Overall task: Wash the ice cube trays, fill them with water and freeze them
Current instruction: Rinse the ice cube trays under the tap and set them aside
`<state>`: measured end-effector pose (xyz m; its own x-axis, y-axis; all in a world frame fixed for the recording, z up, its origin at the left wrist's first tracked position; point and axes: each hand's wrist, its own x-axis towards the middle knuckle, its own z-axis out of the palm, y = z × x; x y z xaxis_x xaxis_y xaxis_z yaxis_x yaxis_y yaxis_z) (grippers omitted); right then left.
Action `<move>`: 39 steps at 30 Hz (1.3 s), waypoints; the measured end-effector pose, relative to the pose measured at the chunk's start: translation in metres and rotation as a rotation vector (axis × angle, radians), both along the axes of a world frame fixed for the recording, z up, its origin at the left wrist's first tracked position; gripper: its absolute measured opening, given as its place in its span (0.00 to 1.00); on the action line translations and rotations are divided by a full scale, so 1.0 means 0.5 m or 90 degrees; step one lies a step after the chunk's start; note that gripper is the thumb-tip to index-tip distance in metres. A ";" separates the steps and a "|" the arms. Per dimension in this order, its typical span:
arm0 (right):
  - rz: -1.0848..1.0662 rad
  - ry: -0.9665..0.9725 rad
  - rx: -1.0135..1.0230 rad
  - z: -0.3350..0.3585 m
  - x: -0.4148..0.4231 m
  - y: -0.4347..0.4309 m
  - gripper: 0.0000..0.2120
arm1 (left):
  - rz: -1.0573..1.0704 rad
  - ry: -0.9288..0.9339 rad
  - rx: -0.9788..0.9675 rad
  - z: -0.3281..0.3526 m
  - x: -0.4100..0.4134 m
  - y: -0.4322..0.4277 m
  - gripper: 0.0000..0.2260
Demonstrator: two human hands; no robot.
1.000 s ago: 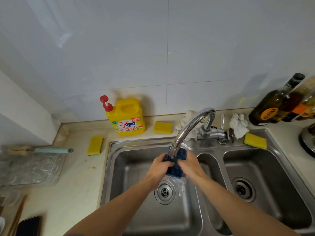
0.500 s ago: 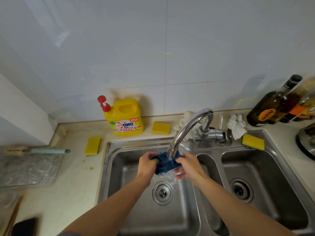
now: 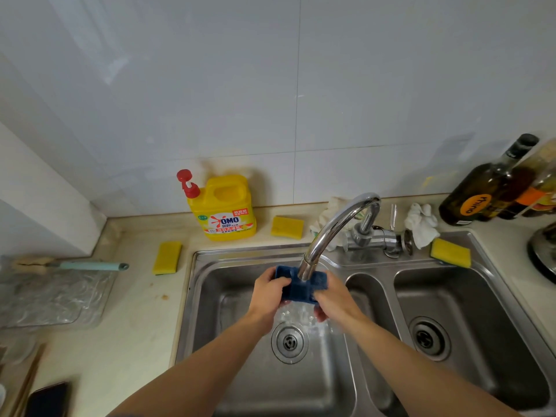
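tray (image 3: pixel 296 291) under faucet (image 3: pixel 337 224), over sink (image 3: pixel 210 299) | detergent jug (image 3: pixel 224 206) behind sink

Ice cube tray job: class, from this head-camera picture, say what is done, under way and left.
Done: nothing finished shows. Under way: the left hand and right hand grip a blue ice cube tray under the faucet, water running off it into the left sink basin, so probably rinsing. Left: filling and freezing; no freezer or second tray is in view.
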<state>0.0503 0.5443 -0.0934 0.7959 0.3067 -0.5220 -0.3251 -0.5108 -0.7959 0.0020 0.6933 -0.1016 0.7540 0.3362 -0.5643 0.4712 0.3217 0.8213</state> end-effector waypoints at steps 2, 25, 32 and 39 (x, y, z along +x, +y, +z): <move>0.007 -0.001 0.004 0.000 0.000 -0.003 0.08 | -0.020 -0.006 0.004 0.001 0.000 -0.002 0.14; 0.085 -0.024 0.029 0.003 0.004 -0.009 0.14 | -0.043 0.033 0.146 0.022 -0.011 0.007 0.15; 0.106 -0.072 0.028 0.025 0.024 -0.025 0.03 | -0.044 0.033 0.158 0.048 -0.008 -0.008 0.15; 0.029 -0.010 0.088 0.010 0.006 -0.021 0.03 | -0.101 0.066 0.218 0.044 -0.010 -0.003 0.14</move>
